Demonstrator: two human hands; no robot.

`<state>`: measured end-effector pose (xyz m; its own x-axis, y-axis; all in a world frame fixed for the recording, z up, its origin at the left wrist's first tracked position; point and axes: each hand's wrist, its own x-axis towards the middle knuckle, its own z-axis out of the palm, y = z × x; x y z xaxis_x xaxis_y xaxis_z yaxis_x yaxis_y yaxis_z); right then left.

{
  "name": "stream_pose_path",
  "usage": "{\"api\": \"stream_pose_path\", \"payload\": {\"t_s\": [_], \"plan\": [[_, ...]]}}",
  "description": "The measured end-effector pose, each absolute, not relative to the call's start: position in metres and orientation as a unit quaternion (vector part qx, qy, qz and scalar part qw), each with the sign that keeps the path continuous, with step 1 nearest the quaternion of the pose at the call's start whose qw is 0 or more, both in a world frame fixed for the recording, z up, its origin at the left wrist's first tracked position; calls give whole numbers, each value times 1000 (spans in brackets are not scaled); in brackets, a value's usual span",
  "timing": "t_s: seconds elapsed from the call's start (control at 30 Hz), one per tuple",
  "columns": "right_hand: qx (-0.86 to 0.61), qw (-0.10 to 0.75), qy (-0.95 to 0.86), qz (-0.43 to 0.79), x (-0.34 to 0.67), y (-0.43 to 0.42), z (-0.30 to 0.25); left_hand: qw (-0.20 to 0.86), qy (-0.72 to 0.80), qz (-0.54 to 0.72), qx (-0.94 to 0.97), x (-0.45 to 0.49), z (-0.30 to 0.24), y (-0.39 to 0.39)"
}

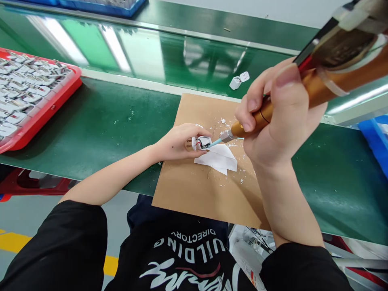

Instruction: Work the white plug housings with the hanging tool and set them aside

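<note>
The left hand (pixel 178 141) is drawn in narrow, thumb and fingers pinching a small white housing (pixel 204 141) above the middle of the cardboard sheet (pixel 182 184). The housing lies open toward the right, a shallow container in itself: red and black wires and a dark part sit inside it, and metal pins stick out at its left end. The right hand (pixel 279 121) is closed around a bronze-coloured tool (pixel 354 79), whose silver nozzle (pixel 226 136) ends in a pale blue tip (pixel 215 142) at the housing's open side — whether it touches is too small to tell.

Just under the housing, a folded white paper (pixel 218 157) rests on the cardboard, with white crumbs scattered around it. The cardboard lies on the green surface (pixel 127 121), overhanging its near edge.

To the left, a red tray (pixel 57 103) is packed with rows of white pieces, metal parts showing on top. Beyond the pale rail, on the far side, stands a small white case (pixel 235 83) with its lid tipped open; its inside is unclear. At the far left, a blue tray (pixel 133 10) holds pale pieces, cut off by the frame. Another blue container (pixel 374 145) is at the right edge, something white in it.
</note>
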<state>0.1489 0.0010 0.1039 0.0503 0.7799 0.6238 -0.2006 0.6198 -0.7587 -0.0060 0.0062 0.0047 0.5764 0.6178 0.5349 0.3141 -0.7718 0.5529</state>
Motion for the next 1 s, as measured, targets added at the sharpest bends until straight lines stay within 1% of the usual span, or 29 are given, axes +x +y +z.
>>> {"api": "stream_pose_path", "payload": {"t_s": [0.27, 0.63, 0.83, 1.0], "plan": [[-264, 670, -596, 356, 151, 0, 103, 199, 293, 349, 867, -7, 5, 6], [-298, 666, -599, 330, 151, 3, 100, 178, 286, 362, 869, -7, 4, 8], [-280, 671, -601, 333, 149, 2, 103, 171, 287, 360, 871, -8, 0, 9], [-262, 678, -596, 341, 149, 2, 102, 159, 257, 366, 880, -9, -7, 14]]}}
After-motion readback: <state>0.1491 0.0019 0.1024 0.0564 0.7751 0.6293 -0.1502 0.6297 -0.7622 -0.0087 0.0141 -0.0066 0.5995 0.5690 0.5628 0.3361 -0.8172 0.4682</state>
